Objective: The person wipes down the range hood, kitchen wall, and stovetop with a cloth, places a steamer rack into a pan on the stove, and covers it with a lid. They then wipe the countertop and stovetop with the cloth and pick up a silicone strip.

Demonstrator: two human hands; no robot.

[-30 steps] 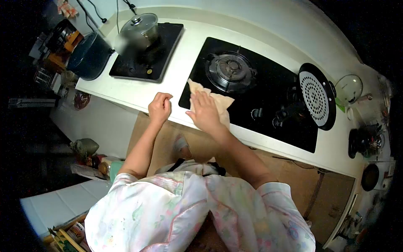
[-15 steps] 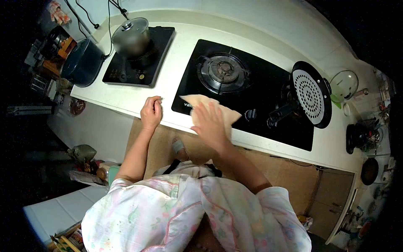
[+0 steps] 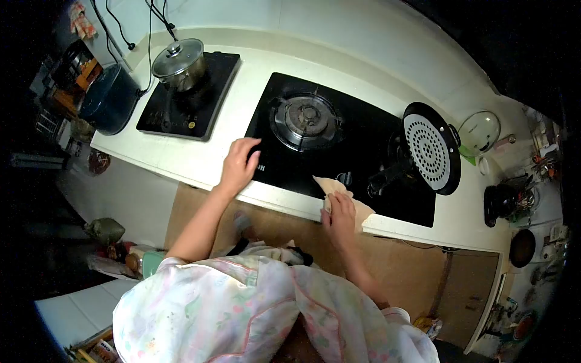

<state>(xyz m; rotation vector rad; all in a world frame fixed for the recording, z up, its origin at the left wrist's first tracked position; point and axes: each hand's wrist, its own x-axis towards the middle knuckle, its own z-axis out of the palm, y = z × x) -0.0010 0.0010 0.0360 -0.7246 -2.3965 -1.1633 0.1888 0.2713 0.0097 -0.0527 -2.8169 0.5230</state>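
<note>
The left forearm is slanting up and rightward from the lower left of the frame, and the left hand is sitting just left of centre, its fingers loosely bending and its thumb standing apart. The right forearm is leaning up and leftward, with the right hand lying lower, right of centre, knuckles bending (how tightly, I'm not managing to see).

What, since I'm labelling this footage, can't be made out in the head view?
In the head view:
Stove under the cloth: covered by cloth and right hand.
Whatever lies behind the pan: blocked by the pan.
Inside of the pot: hidden by its side and lid glare.
Lettering by the left hand: too small.
</note>
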